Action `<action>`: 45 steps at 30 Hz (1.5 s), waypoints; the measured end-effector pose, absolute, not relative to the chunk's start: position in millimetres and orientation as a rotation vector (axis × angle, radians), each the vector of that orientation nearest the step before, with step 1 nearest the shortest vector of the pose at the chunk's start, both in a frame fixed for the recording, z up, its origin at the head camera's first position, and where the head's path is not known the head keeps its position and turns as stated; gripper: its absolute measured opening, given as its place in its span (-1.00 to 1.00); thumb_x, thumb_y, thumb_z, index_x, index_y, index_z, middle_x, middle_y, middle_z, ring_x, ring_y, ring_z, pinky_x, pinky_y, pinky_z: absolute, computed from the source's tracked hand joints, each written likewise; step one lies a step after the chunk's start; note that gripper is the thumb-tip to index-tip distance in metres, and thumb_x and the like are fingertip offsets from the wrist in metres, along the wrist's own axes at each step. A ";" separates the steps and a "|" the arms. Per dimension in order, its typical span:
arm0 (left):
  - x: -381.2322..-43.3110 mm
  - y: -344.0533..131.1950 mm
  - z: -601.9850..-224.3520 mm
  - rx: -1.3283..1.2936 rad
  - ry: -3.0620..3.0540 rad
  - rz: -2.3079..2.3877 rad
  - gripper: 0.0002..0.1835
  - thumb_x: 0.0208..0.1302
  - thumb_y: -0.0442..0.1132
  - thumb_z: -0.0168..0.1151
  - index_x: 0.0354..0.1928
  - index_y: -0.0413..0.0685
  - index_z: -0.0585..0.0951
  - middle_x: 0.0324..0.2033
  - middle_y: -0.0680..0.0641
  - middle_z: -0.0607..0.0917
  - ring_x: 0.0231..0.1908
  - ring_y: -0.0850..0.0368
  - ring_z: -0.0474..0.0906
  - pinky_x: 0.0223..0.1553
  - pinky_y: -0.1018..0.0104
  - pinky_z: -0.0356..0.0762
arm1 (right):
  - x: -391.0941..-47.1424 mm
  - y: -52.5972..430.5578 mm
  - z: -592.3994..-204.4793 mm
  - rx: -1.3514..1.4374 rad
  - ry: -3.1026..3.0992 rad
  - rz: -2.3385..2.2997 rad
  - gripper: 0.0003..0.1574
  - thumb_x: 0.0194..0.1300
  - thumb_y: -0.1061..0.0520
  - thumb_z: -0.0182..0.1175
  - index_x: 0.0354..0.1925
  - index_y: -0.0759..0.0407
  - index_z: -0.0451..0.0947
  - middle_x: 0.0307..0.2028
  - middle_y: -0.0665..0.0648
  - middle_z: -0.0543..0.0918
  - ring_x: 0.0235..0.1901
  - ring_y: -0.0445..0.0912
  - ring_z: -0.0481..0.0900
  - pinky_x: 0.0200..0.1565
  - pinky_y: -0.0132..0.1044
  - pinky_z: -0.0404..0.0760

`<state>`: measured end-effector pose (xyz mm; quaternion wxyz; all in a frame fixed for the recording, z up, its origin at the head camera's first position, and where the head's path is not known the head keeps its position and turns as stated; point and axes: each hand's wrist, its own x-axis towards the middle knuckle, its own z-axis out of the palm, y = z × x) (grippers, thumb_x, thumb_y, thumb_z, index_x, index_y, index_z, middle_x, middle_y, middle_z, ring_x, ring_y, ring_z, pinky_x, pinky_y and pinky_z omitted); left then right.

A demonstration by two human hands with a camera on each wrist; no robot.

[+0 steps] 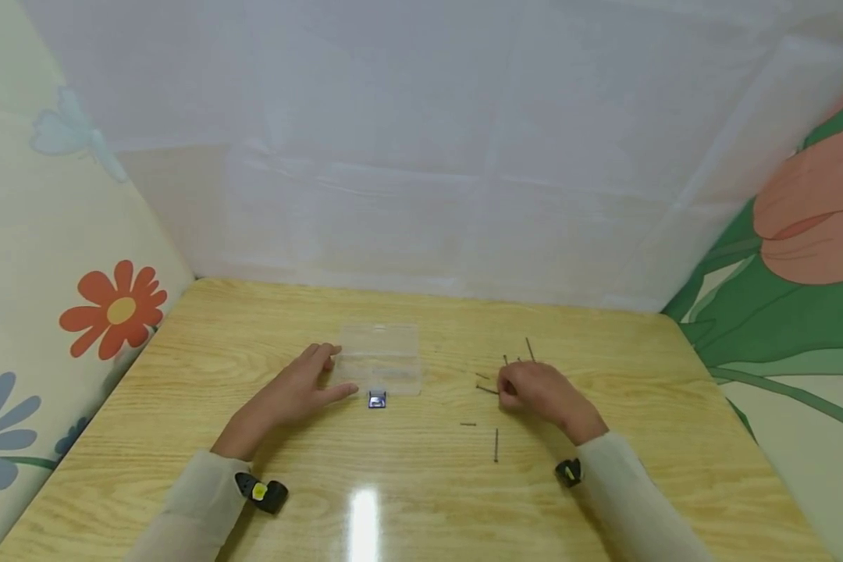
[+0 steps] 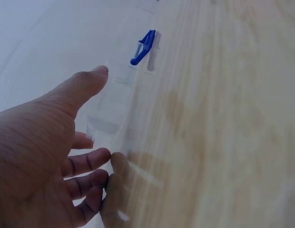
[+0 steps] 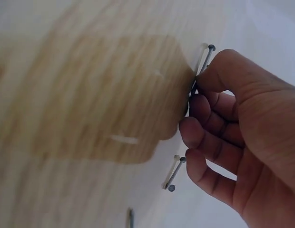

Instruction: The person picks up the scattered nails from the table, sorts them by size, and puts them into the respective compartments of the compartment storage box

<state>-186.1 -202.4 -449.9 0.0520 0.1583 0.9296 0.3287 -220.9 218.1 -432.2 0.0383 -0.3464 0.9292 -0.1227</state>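
A clear plastic box (image 1: 379,355) with its lid laid open lies on the table, and a blue latch (image 1: 377,400) shows at its near edge. My left hand (image 1: 302,386) is at the box's left side, thumb extended along the near edge and fingers loosely bent by the wall. In the left wrist view the latch (image 2: 144,47) stands beyond the thumb tip. To the right, my right hand (image 1: 537,390) pinches a nail (image 3: 207,58) between thumb and forefinger, low over the table. More nails (image 3: 175,173) lie close to its other fingertips.
Loose nails lie scattered on the wooden table (image 1: 421,476): one long nail (image 1: 496,445) and a short one (image 1: 467,424) nearer me, another nail (image 1: 530,349) beyond the right hand. A white cloth (image 1: 393,218) hangs behind the table, with flowered cloths at both sides.
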 end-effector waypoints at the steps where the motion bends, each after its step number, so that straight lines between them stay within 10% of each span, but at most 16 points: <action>1: -186.4 -202.4 -450.0 0.482 2.827 1.001 -0.07 0.40 0.28 0.24 0.45 -0.35 0.28 0.10 -0.27 0.49 0.09 -0.20 0.49 0.12 -0.24 0.44 | -220.4 218.5 -432.6 -1.052 2.850 -0.385 -0.80 0.23 0.32 0.23 -0.39 0.00 0.57 -0.50 -0.17 0.48 -0.50 -0.27 0.36 -0.39 -0.29 0.45; 45: -186.3 -202.5 -451.6 0.452 2.834 1.021 -0.08 0.37 0.29 0.28 0.43 -0.32 0.31 0.10 -0.26 0.51 0.10 -0.22 0.50 0.12 -0.24 0.44 | -224.0 171.6 -426.2 -1.154 2.822 -0.488 -0.81 0.18 0.29 0.16 -0.37 -0.02 0.57 -0.46 -0.17 0.49 -0.48 -0.25 0.41 -0.36 -0.27 0.49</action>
